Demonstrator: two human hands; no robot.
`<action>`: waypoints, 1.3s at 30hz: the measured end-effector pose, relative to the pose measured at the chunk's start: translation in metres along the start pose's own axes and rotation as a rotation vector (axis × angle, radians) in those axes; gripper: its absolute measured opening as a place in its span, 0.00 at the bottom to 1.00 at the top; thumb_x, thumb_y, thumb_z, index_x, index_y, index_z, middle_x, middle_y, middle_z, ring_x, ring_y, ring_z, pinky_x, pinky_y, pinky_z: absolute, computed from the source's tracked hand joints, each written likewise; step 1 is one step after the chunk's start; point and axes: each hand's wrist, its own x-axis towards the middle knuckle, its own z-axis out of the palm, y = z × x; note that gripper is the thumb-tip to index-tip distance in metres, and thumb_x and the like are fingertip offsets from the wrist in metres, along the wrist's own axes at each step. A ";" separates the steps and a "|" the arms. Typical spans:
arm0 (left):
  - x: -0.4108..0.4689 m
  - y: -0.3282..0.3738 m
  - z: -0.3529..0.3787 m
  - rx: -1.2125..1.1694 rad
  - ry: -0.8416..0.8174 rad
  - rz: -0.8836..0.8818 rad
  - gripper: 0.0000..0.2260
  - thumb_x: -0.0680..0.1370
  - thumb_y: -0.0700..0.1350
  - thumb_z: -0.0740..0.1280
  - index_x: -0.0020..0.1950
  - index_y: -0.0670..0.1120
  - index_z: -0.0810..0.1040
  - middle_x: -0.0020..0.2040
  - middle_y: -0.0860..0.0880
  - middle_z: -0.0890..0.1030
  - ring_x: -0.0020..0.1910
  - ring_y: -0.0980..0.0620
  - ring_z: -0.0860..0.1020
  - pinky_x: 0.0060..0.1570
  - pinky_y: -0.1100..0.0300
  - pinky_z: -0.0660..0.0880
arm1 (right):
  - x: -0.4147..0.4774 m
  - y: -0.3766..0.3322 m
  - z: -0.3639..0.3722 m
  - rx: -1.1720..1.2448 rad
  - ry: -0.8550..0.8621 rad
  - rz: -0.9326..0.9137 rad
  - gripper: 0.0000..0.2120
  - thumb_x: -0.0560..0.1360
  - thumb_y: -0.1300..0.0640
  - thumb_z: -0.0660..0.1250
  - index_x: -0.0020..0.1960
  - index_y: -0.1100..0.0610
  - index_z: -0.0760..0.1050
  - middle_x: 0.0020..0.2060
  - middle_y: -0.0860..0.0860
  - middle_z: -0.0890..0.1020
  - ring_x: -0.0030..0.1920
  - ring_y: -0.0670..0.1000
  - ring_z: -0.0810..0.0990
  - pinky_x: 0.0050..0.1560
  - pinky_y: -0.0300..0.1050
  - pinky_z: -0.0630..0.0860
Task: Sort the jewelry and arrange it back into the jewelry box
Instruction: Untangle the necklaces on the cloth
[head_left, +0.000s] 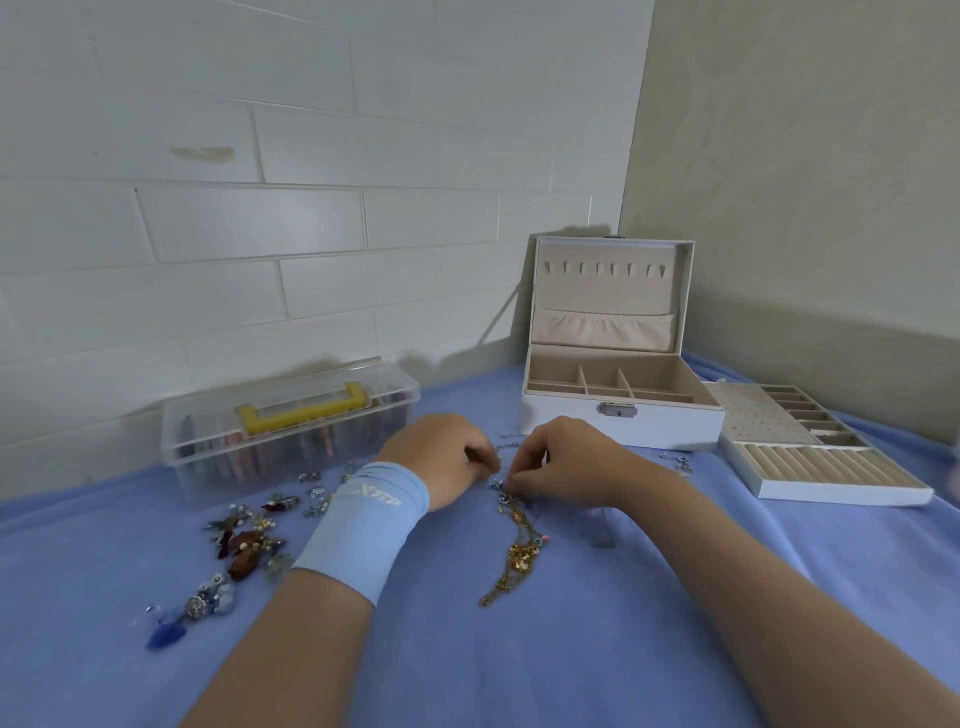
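1. While both hands meet mid-cloth, your right hand pinches the far end of the gold chains on the blue cloth.
2. Your left hand curls beside it; its hold cannot be told.
3. The jewelry box stands open at the far right corner.

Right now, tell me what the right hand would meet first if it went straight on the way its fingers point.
Most likely the left hand: the right hand points leftward at its curled fingers, close by at the gold chain's upper end. Their depth apart is unclear.
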 end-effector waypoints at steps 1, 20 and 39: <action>0.001 0.002 0.005 -0.003 -0.039 0.013 0.07 0.78 0.49 0.68 0.53 0.58 0.84 0.53 0.56 0.81 0.48 0.54 0.77 0.54 0.59 0.74 | 0.000 -0.001 0.000 -0.031 -0.013 0.000 0.03 0.72 0.50 0.75 0.40 0.47 0.85 0.33 0.40 0.83 0.30 0.36 0.76 0.36 0.33 0.71; 0.002 -0.008 -0.004 -0.544 0.088 -0.137 0.07 0.78 0.41 0.63 0.46 0.48 0.81 0.36 0.57 0.84 0.35 0.55 0.76 0.46 0.58 0.75 | -0.006 0.004 -0.016 -0.099 -0.129 0.022 0.07 0.75 0.56 0.70 0.48 0.46 0.84 0.41 0.45 0.80 0.36 0.42 0.76 0.38 0.34 0.72; 0.007 -0.008 -0.001 -1.127 0.023 -0.275 0.07 0.83 0.38 0.59 0.46 0.43 0.73 0.30 0.45 0.80 0.27 0.49 0.73 0.28 0.61 0.67 | 0.002 -0.007 0.003 0.356 0.048 0.042 0.07 0.77 0.55 0.72 0.43 0.56 0.83 0.25 0.44 0.77 0.27 0.44 0.73 0.32 0.37 0.73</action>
